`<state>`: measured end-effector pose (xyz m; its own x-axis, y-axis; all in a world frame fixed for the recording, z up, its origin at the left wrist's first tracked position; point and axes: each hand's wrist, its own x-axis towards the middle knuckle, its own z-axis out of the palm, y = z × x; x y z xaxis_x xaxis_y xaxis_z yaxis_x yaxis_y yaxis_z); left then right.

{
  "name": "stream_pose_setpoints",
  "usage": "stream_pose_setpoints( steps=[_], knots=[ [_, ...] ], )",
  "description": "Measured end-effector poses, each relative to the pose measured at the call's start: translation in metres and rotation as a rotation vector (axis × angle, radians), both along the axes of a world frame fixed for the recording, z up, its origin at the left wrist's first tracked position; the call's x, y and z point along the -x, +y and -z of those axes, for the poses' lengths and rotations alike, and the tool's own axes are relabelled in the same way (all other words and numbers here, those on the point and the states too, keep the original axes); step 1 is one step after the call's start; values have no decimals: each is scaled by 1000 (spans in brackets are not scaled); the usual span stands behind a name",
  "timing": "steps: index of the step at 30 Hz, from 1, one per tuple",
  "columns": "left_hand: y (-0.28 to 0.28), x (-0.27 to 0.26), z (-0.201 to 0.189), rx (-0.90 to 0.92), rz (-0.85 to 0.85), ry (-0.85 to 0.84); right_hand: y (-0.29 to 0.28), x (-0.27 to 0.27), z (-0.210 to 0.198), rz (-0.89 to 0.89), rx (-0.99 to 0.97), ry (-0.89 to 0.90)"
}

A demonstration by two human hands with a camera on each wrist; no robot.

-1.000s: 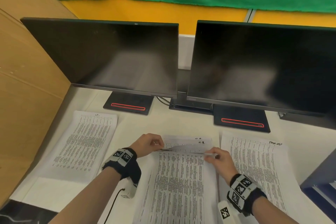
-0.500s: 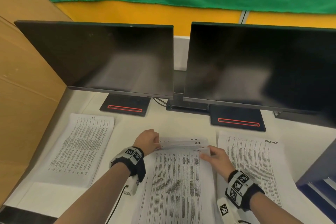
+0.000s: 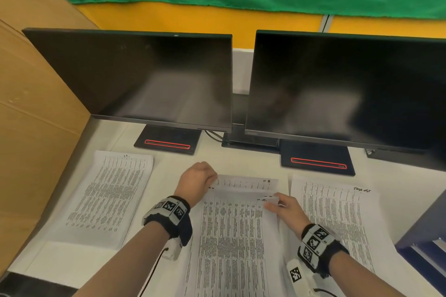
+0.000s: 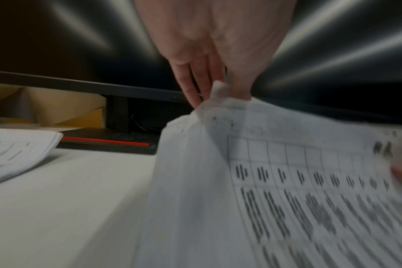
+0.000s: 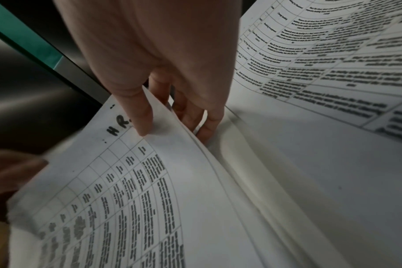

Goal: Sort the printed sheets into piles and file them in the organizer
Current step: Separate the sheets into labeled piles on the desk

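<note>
Both hands lift the top printed sheet off the middle pile.

The left hand (image 3: pixel 196 182) pinches the far left corner of the white printed sheet marked "HR" (image 3: pixel 231 236), fingers (image 4: pixel 196 85) curled under it; the right hand (image 3: pixel 287 208) grips the far right corner, thumb on top, fingers (image 5: pixel 209 123) tucked beneath, parting it from the white paper stack (image 5: pixel 252 190) below. To do this well, I judge only one sheet should come up: keep both corners level and peel slowly so the next page stays put. Left of the left hand lies a second printed pile (image 3: pixel 108 198); right of the right hand a third (image 3: pixel 335 219), all on the white counter (image 3: pixel 67 258). Beyond both hands stand two dark monitors (image 3: pixel 149 79).
</note>
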<state>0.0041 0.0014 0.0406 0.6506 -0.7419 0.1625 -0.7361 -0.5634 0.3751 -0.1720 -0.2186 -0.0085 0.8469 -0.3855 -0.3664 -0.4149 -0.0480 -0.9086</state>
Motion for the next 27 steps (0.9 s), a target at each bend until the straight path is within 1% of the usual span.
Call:
stream_pose_setpoints(
  steps=[3,5,11,13,14,15,17,20,22,25,27],
  knots=[
    [-5,1,-30,172,-105,87,-2,0,3,0,-6,7],
    [-7,-3,-57,289,-161,101,-2,-1,3,-14,-8,9],
    [11,-37,-146,739,-385,-58,-1,-3,0,-38,-58,62],
    [23,-50,-160,795,-426,-29,-1,-4,-1,-35,-66,73],
    [28,-56,-160,780,-435,1,0,-4,-3,-28,-78,77],
    [32,-60,-156,744,-432,35,0,-3,-5,-20,-97,82],
    [37,-61,-136,645,-386,106,1,-3,-6,-20,-122,83],
    [34,-41,-87,503,-289,270,2,-3,-9,-32,-154,95],
    [30,-22,-50,424,-262,372,3,-3,-13,-17,-172,120],
    [25,3,-4,361,-267,461,3,-3,-15,31,-232,147],
    [23,14,18,343,-273,495,2,-3,-13,68,-286,142]
  ],
)
